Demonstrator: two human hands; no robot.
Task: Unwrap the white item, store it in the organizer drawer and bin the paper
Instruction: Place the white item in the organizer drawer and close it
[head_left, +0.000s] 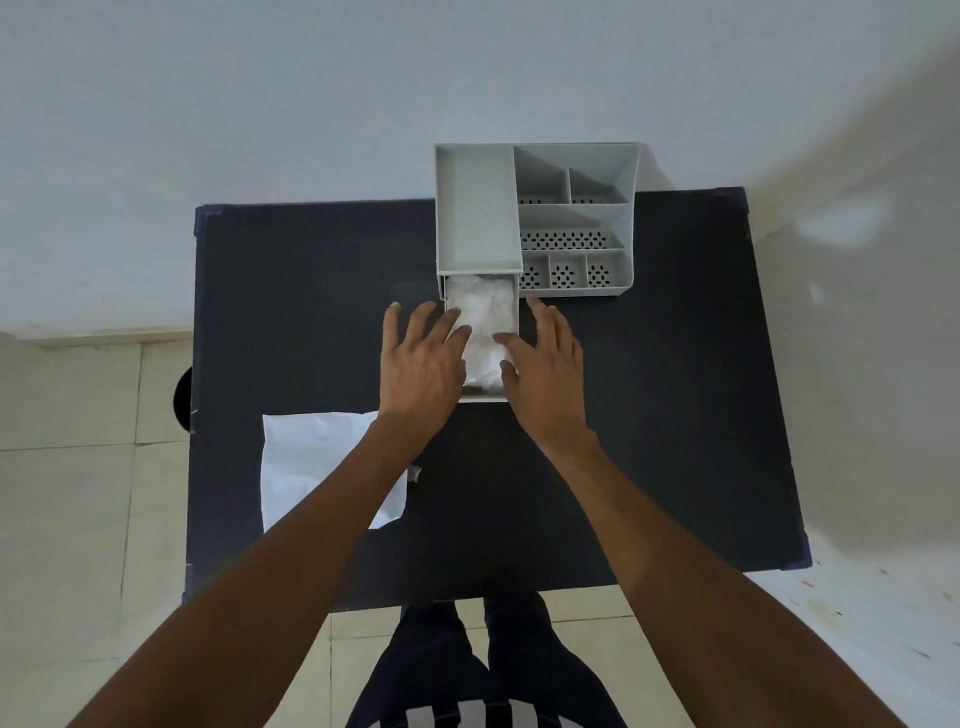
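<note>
Two hands were at the open drawer (480, 397) of the grey organizer (576, 208), which stood at the far edge of the dark surface (311, 291), right of the middle. The drawer was pulled out toward the person, and the white item (480, 312) lay inside it, crumpled and soft-looking, filling most of the tray.

The left hand (418, 364) lay flat with fingers spread, its fingertips reaching over the drawer's left wall onto the item. The right hand (545, 374) was likewise spread, thumb and forefinger touching the item's near right part, the other fingers resting outside the right wall. Neither hand pinched anything; both seemed to be pressing or tucking the item down.

The paper (311, 467) lay flat near the surface's near left corner, partly hidden under the left forearm and well apart from the drawer.

Judging by this, the unwrapping was done and the storing step was in hand, almost finished. The next move would call for lifting the fingers clear of the tray and pushing the drawer front back under the organizer, with the item kept low enough not to catch on the frame above. After that the paper would need gathering and binning; a dark round shape (183, 397) beyond the left edge might be the bin, though that could not be told for sure.
</note>
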